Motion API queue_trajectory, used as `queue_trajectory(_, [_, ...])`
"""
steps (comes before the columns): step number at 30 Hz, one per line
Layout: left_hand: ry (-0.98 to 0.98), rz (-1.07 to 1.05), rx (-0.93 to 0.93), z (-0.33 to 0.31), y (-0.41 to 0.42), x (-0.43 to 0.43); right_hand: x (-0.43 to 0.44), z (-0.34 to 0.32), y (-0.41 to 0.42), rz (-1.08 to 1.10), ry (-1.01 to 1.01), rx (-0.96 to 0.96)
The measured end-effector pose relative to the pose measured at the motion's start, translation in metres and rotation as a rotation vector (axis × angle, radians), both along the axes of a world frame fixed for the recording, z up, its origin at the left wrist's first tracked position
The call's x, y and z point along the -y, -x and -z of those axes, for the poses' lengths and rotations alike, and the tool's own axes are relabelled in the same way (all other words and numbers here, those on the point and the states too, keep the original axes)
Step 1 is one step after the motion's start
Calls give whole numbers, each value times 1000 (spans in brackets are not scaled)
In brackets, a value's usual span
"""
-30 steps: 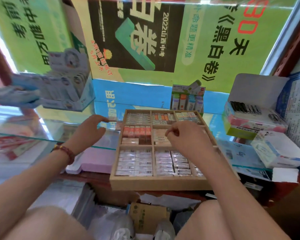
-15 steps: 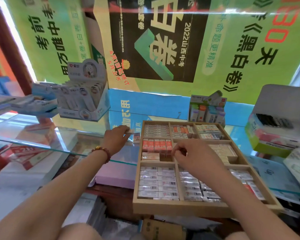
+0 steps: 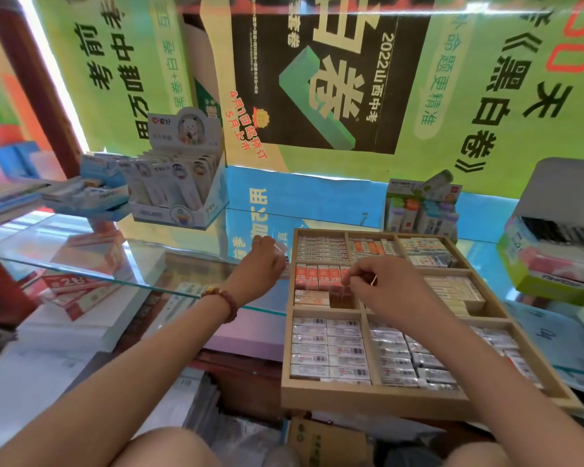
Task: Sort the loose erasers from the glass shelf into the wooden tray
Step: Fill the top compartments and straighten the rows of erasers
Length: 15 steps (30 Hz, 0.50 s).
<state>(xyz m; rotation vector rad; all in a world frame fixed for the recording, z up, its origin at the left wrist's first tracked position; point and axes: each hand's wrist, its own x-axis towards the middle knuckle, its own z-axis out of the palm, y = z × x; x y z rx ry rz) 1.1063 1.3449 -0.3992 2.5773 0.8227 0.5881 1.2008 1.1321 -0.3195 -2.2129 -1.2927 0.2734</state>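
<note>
Orange paper sleeves mark the compartment I am filling. My right hand (image 3: 381,284) pinches an orange eraser (image 3: 342,290) between thumb and forefinger, right over the gap at the end of the row of 2B erasers (image 3: 317,278) in the middle-left compartment of the wooden tray (image 3: 368,399). To do this well I should bring it down upright, with the sleeve facing the same way as its neighbours, and press it snug against the last one so the row reads straight. A tilted piece would likely jam against the flat pale erasers (image 3: 310,297) lying just in front of the row. My left hand (image 3: 263,261) rests on the glass shelf (image 3: 132,264) just beside the tray's left wall, fingers curled near a small pale thing (image 3: 279,246) that is probably the next loose eraser; whether it has hold of it I cannot tell. Most other compartments look packed, so there is little room for a misplaced piece. A display box (image 3: 179,193) with a cartoon card stands on the shelf to the left, a box of coloured sticks (image 3: 418,210) sits right behind the tray, and an open carton (image 3: 553,257) crowds the right side. None of these blocks the drop, though my own right wrist hides part of the neighbouring compartment.
</note>
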Motion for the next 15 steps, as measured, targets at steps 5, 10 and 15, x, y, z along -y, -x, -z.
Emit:
queue_trajectory(5, [125, 45, -44, 5, -8, -7, -2, -3, 4, 15, -34, -39])
queue_trajectory(10, [201, 74, 68, 8, 2, -7, -2, -3, -1, 54, -52, -72])
queue_trajectory(15, [103, 89, 187, 2, 19, 3, -4, -1, -6, 46, -87, -103])
